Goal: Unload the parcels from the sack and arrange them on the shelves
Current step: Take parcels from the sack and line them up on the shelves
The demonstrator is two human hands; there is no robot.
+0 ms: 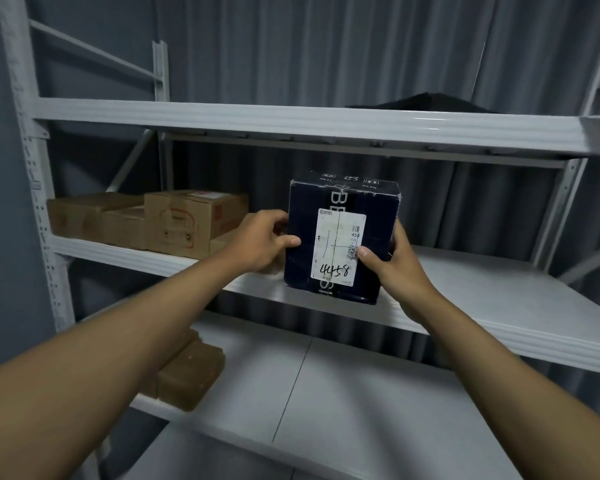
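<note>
A dark blue box parcel with a white shipping label marked "4458" stands upright at the front edge of the middle shelf. My left hand grips its left side, thumb on the front face. Holding the right side is my right hand, whose thumb presses the label's lower right corner. Whether the box's base rests fully on the shelf I cannot tell. The sack is out of view.
Several brown cardboard parcels sit on the middle shelf's left part, close to my left hand. Brown parcels lie on the lower shelf at left. A dark object lies on the top shelf. White uprights frame both sides.
</note>
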